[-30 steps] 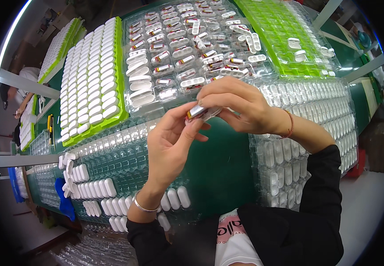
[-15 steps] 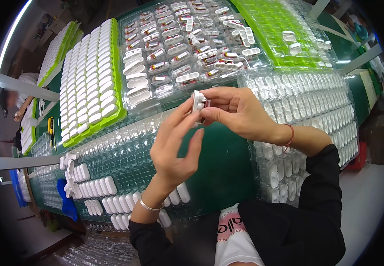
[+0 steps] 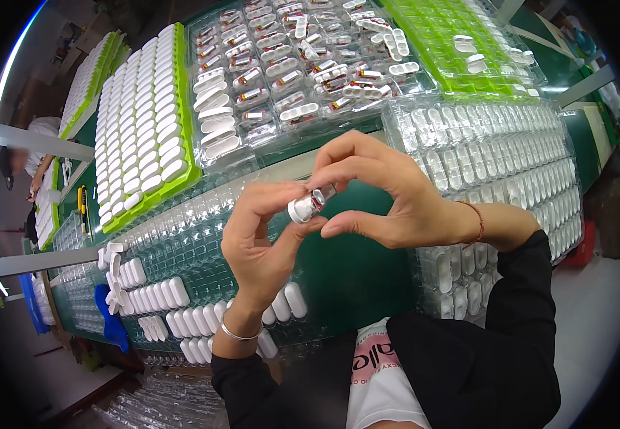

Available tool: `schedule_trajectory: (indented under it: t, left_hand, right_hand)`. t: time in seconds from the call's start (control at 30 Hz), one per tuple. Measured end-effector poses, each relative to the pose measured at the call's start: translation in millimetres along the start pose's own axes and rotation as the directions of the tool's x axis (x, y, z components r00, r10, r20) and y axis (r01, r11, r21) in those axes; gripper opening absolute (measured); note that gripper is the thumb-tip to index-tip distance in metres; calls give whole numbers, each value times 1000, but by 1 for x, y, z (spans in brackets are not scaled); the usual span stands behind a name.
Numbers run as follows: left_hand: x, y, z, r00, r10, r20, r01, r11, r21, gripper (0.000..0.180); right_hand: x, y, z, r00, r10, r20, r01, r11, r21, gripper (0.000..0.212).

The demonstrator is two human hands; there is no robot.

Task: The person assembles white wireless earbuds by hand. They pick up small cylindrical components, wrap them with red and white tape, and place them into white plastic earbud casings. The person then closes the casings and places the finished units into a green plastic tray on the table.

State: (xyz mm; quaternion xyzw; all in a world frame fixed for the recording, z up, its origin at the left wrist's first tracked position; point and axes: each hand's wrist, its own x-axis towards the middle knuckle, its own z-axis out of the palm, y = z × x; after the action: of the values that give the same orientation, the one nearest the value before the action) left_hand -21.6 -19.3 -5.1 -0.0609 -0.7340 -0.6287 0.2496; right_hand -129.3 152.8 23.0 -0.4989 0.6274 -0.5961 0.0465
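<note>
Head view: we see a small assembly (image 3: 306, 205), white and rounded at its near end, shiny and silvery with a bit of red farther up; finer detail too small to tell. It's held tilted above the green table (image 3: 356, 279). Left hand (image 3: 256, 229) pinches it, thumb against fingers. Right hand (image 3: 396, 193) curves in a wide C, fingertips at the piece's upper end, thumb well apart. Around: clear ribbed plastic trays (image 3: 496, 150), smooth oblong white cases (image 3: 159, 294).
</note>
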Motion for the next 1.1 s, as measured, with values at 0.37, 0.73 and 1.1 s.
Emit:
schedule_trajectory:
  t: [0.37,0.73,1.1]
  left_hand:
    - [-20,13,15,1000,-11,-2,10,985,-175,36]
    - [-8,17,0,986,-87,139,119,964,-240,35]
    - [-24,19,17,999,-27,37,35,970,-239,35]
  right_hand:
    - [-11,-1,7,999,-48,8,47,989,138,20]
    - [4,-8,-13,959,95,265,-142,976,166,19]
    - [1,-14,-8,972,36,233,-66,991,121,17]
